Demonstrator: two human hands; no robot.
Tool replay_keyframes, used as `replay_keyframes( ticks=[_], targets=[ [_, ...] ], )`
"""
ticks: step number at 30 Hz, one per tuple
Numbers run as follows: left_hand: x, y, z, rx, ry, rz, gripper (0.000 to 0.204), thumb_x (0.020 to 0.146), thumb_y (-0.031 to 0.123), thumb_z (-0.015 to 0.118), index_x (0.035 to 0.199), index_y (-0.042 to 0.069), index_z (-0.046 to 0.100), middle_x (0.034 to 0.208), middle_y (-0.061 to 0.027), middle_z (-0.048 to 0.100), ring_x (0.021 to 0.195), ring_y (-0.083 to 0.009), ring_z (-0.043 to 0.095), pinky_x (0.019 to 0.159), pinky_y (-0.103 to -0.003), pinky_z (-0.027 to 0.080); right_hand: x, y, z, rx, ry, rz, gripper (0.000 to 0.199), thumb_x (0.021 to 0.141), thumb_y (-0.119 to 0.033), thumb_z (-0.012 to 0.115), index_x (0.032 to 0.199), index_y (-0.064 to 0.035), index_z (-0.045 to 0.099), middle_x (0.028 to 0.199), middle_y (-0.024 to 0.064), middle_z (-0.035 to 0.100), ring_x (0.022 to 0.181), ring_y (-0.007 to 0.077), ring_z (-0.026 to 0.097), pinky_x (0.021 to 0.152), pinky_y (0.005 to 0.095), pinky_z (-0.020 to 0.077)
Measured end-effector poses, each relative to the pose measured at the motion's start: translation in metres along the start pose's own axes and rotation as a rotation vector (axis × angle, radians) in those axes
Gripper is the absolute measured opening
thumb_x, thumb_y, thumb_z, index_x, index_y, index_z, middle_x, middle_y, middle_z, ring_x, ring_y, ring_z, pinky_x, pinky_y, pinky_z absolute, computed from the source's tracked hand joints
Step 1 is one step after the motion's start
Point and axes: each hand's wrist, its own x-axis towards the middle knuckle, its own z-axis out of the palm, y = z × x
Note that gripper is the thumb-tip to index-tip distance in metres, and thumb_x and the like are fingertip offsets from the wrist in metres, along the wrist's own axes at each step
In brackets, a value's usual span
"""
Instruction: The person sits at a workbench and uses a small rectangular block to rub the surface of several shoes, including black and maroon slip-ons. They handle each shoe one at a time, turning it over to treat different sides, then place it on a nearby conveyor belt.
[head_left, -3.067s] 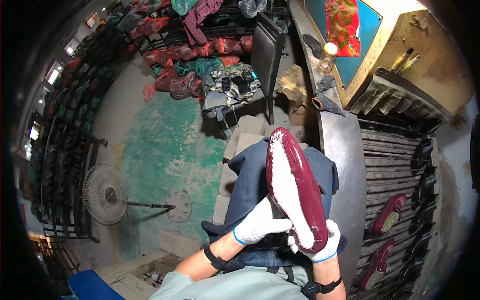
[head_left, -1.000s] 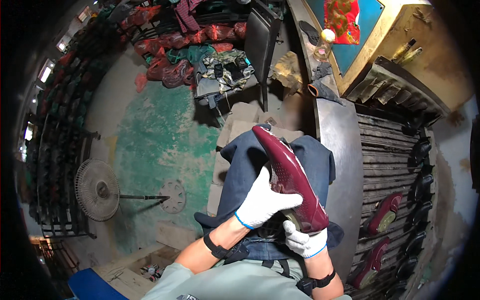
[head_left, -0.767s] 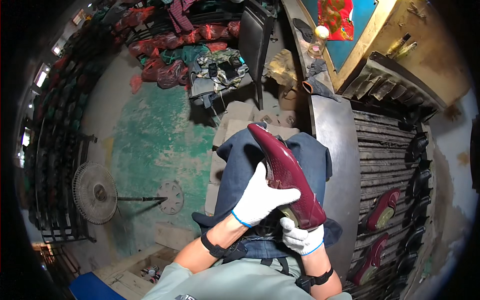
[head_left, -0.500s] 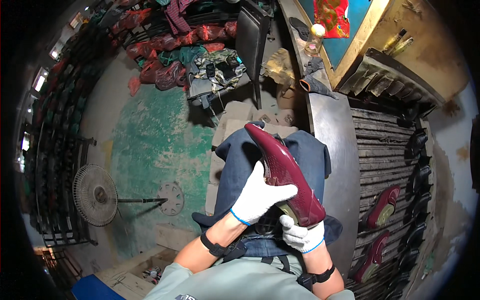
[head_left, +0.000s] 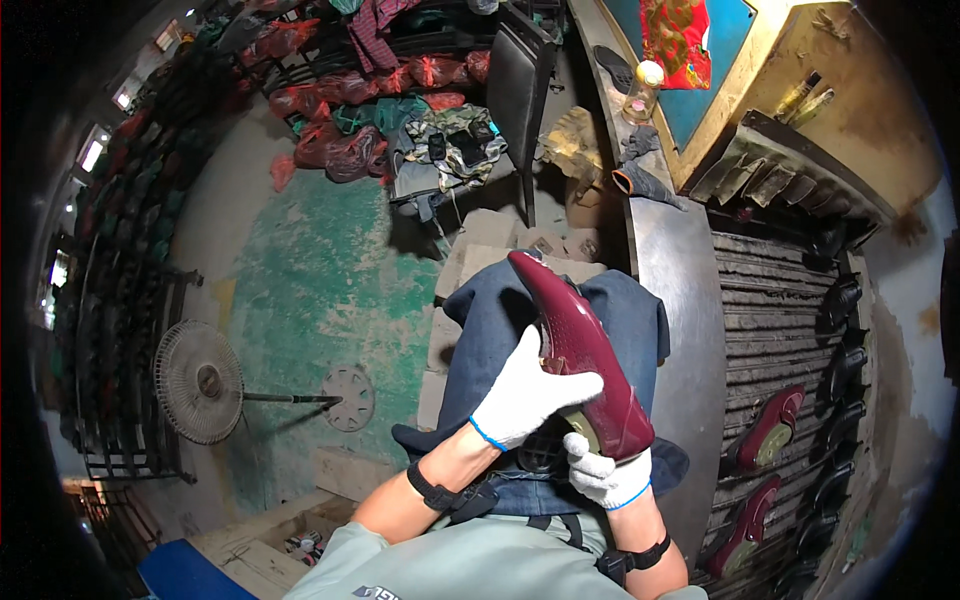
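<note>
A long dark red glossy shoe (head_left: 578, 345) is held over my lap, toe pointing away from me, tilted onto its side. My left hand (head_left: 528, 392), in a white glove with a blue cuff, wraps around its middle from the left. My right hand (head_left: 603, 473), gloved the same way, grips the heel end from below. A dark blue cloth (head_left: 490, 340) covers my knees under the shoe.
A metal bench (head_left: 678, 300) runs along my right, with a slatted rack (head_left: 770, 330) holding red shoes (head_left: 770, 428) and dark ones. A fan (head_left: 198, 380) lies on the green floor at left. Bags and clothes pile up ahead, beside a dark chair (head_left: 510, 80).
The shoe has been rolled from sole-up to lying on its side and lowered slightly. My left hand shifted along its middle; my right hand stays at the heel.
</note>
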Motion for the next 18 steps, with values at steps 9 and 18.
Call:
replay_keyframes(
  ticks=[9,18],
  targets=[
    [0.003,0.031,-0.035,0.401,-0.711,-0.014,0.089,0.091,0.018,0.083,0.167,-0.003,0.041,0.167,-0.0188,0.052,0.152,-0.0277,0.049,0.131,-0.043,0.036,-0.016,0.011,-0.017,-0.226,-0.039,-0.222,0.116,0.082,-0.053,0.092,0.170,-0.0016,0.035,0.154,0.0433,0.053,0.116,0.0597,0.070,0.082,0.0650,0.0669],
    [0.064,-0.001,-0.031,1.492,0.155,0.343,0.080,0.091,0.038,0.082,0.156,0.001,0.054,0.160,-0.0219,0.055,0.155,-0.0467,0.044,0.135,-0.062,0.023,-0.042,-0.055,-0.032,-0.431,-0.327,-0.250,0.122,0.083,-0.049,0.095,0.175,-0.0085,0.026,0.161,0.0343,0.050,0.132,0.0620,0.061,0.104,0.0708,0.0594]
  ],
)
